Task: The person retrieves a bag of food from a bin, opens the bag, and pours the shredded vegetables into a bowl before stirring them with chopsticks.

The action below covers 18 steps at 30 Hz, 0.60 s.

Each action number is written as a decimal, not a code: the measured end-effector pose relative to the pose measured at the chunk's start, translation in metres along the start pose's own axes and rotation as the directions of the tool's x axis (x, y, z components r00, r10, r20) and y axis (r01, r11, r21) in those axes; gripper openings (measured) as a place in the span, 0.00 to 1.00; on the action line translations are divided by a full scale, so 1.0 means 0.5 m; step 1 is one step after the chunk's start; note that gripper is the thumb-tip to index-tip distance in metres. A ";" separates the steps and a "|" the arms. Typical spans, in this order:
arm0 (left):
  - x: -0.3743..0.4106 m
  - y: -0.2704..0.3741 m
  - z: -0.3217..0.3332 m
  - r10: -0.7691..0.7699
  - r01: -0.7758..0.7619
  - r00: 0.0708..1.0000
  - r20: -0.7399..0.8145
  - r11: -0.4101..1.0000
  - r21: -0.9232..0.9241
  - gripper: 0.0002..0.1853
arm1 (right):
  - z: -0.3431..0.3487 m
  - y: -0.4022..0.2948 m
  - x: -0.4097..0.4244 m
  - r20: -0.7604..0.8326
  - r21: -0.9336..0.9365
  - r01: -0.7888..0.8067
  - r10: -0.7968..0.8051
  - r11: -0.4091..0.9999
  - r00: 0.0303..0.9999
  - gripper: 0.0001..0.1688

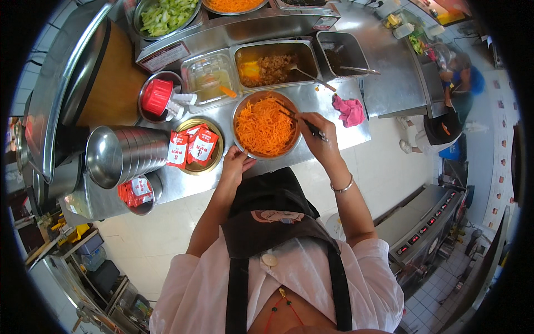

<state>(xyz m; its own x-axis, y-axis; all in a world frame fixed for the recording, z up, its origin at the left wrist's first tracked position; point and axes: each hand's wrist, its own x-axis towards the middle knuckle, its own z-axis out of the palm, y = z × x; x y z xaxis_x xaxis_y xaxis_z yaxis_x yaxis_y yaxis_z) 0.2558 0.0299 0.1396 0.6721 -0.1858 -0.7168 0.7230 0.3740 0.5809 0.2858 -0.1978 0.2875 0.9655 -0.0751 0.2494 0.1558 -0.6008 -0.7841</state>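
Note:
A round metal bowl (297, 144) full of shredded carrot (263, 127) stands near the counter's front edge. My left hand (234, 163) touches its lower left rim, the thumb at the edge. Dark chopsticks (311, 127) are held in my right hand (318, 135), their tips at the carrot's upper right side. To the left lies a brass-coloured dish (219, 156) with red-and-white packets (203, 144). Behind the bowl are a steel pan of minced food (275, 69) with a spoon (313, 78) and a clear plastic container (208, 77).
Stacked steel bowls (125, 154) and a pot with a red ladle-like item (157, 97) stand left. A pink cloth (348, 111) lies right, near a deep steel pan (343, 54). Sliced green vegetables (167, 16) sit behind. A person (446, 112) stands beyond the counter at right.

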 end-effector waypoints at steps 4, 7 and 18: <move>-0.011 0.013 0.017 0.014 -0.013 1.000 0.020 1.000 -0.024 0.01 | 0.050 0.046 -0.009 0.116 0.024 -0.146 0.143 0.989 0.983 0.07; -0.001 -0.001 0.003 0.010 -0.010 1.000 0.029 1.000 -0.008 0.01 | 0.031 -0.008 -0.012 0.203 0.026 -0.073 0.067 0.997 0.977 0.07; -0.001 -0.007 0.005 0.002 -0.002 1.000 0.011 0.999 -0.035 0.02 | 0.046 -0.001 -0.037 0.212 0.094 -0.117 0.095 0.989 0.973 0.08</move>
<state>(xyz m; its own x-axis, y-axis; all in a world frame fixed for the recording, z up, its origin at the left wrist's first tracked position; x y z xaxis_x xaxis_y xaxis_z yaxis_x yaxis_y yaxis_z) 0.2534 0.0263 0.1386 0.6755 -0.1947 -0.7112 0.7155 0.4061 0.5684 0.2726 -0.1779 0.2704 0.9981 0.0390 0.0473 0.0606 -0.5099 -0.8581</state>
